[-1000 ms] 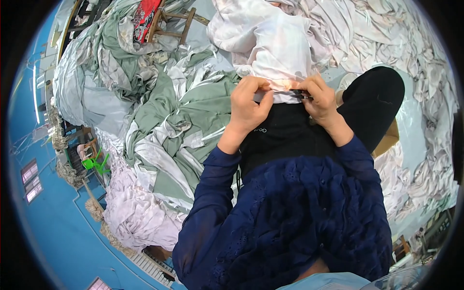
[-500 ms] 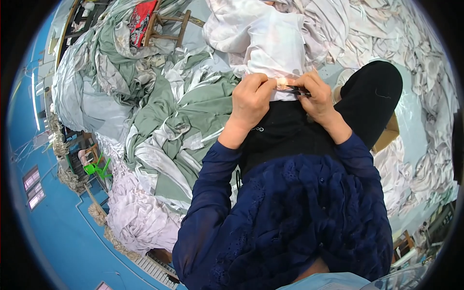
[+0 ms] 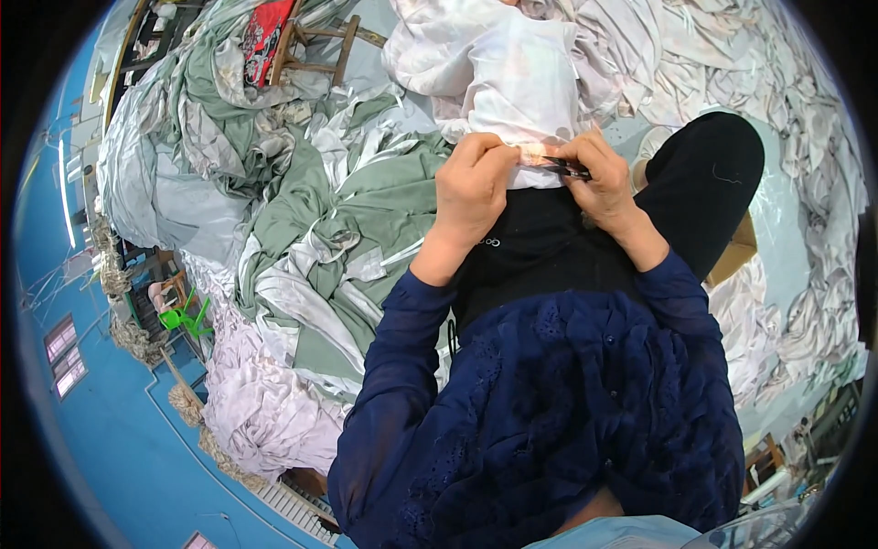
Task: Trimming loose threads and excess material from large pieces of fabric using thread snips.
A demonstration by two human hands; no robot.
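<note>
A white cloth (image 3: 523, 96) with faint coloured patches is drawn up over my lap. My left hand (image 3: 472, 192) pinches its near edge between thumb and fingers. In my right hand (image 3: 601, 183) is a pair of small black thread snips (image 3: 569, 167). Their pointed blades aim left, at the cloth's edge between my two hands. Right-hand fingers also touch the cloth beside the blades. Whether the blades are parted is too small to tell.
Heaps of green and white cloth (image 3: 366, 220) lie to my left, and pale crumpled fabric (image 3: 732, 82) spreads at the far right. A wooden stool (image 3: 343, 50) stands at the far left, near a red cloth (image 3: 265, 41). A cardboard box (image 3: 734, 252) sits by my right knee.
My left hand has shifted slightly up and left along the cloth's edge. The snips' blades show more clearly now, their tips turned a little.
</note>
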